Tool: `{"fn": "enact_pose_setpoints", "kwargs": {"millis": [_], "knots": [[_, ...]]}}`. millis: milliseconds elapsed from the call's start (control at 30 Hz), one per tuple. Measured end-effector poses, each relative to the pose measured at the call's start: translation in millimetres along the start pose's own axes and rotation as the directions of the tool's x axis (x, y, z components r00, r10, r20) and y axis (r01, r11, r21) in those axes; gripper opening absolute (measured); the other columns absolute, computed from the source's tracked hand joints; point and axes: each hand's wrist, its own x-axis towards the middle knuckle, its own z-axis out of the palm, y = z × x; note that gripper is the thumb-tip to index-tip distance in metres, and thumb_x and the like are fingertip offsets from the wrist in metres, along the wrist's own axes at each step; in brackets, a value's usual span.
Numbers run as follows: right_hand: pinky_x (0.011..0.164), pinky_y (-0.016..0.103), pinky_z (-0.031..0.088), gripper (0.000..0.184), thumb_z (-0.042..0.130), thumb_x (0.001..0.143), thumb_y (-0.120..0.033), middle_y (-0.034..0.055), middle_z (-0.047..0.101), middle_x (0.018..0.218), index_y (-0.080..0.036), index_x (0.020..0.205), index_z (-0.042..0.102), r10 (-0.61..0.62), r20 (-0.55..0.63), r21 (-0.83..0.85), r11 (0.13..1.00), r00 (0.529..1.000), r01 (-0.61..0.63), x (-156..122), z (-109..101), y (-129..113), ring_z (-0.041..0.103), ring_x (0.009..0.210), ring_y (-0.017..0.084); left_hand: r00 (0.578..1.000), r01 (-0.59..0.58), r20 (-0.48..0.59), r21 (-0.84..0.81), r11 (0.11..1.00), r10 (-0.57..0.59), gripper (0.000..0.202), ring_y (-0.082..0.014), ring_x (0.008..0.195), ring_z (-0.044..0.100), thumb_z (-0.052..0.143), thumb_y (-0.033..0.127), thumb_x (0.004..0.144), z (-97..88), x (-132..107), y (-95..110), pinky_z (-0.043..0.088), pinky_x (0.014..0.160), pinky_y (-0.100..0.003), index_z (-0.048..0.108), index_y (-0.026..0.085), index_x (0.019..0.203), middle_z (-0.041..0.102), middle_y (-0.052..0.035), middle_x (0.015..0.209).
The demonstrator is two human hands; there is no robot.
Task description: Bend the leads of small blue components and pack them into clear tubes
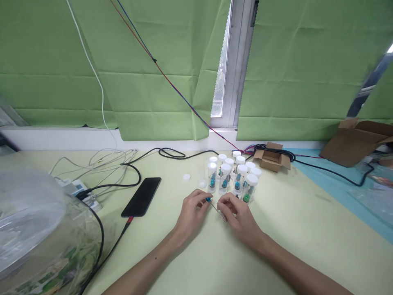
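Observation:
My left hand [192,213] rests on the pale yellow table [291,229], its fingertips pinched on a small blue piece [208,200] at the end of a thin wire. My right hand [236,215] faces it, fingers closed on a small clear tube [221,214] lying at the wire's other end. Just beyond both hands stands a cluster of several clear vials with white caps [235,174], each holding small blue or green parts. Two loose white caps [186,177] lie left of the cluster.
A black phone [141,196] lies left of my hands, plugged into a black cable. A clear plastic bag [33,229] fills the near left. A power strip with white cables sits behind it. Small open cardboard boxes [272,157] stand at the back right.

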Motion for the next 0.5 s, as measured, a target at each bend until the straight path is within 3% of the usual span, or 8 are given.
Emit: {"fn": "enact_pose_setpoints", "kwargs": {"millis": [267,500], "knots": [[0.05,0.023,0.036,0.019,0.045,0.095,-0.036,-0.0031,0.046,0.064,-0.021,0.084,0.05,-0.011,0.002,0.012,1.0,1.0,0.011,-1.0,0.3,-0.6,0.042,0.054,0.012,0.998,-0.056,-0.005,0.07,0.996,0.057,0.026,-0.0164,0.082,0.062,0.051,0.013,0.084,-0.6,-0.8,3.4,0.051,0.065,-0.025,0.071,0.023,0.096,0.064,-0.0063,0.096],[0.051,0.023,0.039,0.02,0.045,0.095,-0.036,-0.0023,0.047,0.066,-0.021,0.084,0.05,-0.049,-0.024,-0.004,0.999,0.999,0.049,-2.3,0.9,-1.5,0.044,0.055,0.012,0.998,-0.063,-0.021,0.067,0.996,0.064,0.022,-0.0162,0.079,0.063,0.052,0.018,0.086,1.5,-3.2,2.9,0.051,0.065,-0.026,0.07,0.023,0.099,0.064,-0.0061,0.096]]}}
